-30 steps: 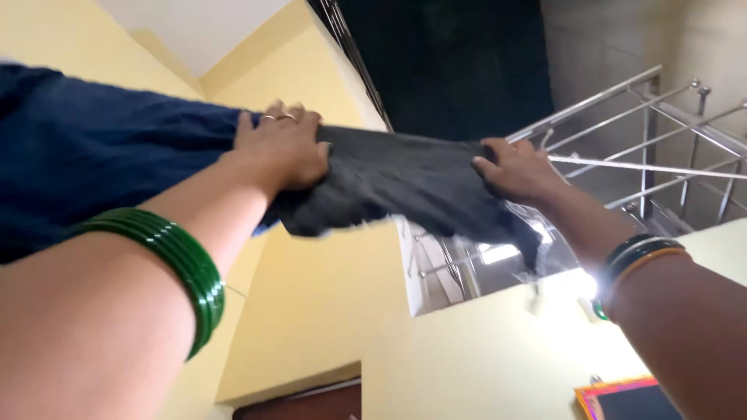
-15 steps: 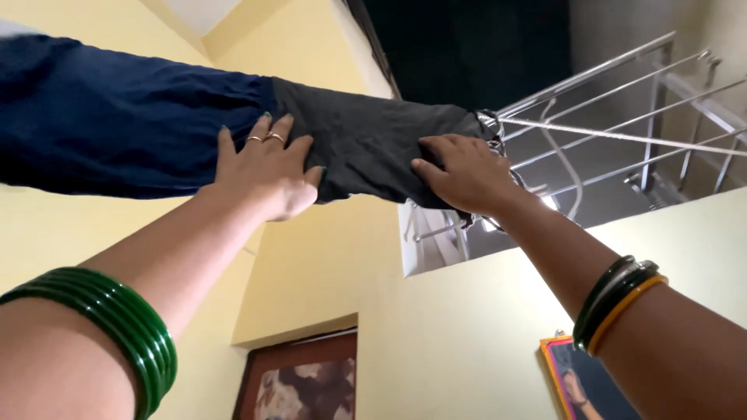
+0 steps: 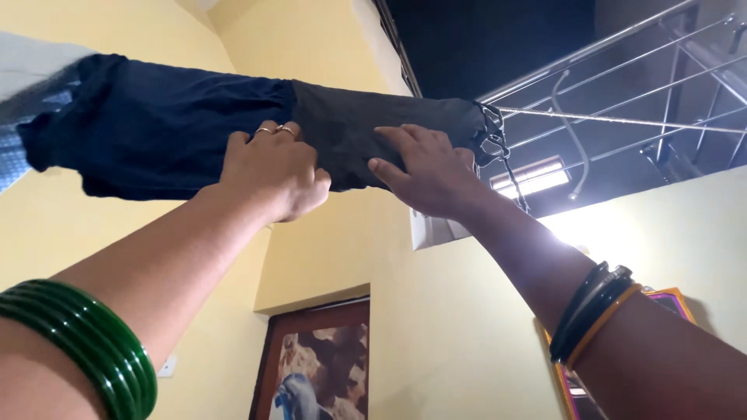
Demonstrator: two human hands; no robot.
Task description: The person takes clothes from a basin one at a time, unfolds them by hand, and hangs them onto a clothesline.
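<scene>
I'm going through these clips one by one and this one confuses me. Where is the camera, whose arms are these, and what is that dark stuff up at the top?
The camera sits on a person's head and here tilts upward, so you see that person's own two bare arms reaching overhead. There is no machine.

The left hand, with rings on two fingers, curls over the lower edge of a navy blue garment hung over a line. The right hand lies flat with spread fingers against a dark grey garment hanging next to it; whether it grips the cloth cannot be told.

Green bangles circle the left wrist, black and orange ones the right. Behind are a yellow wall, a framed picture, and a metal railing near the ceiling.
</scene>
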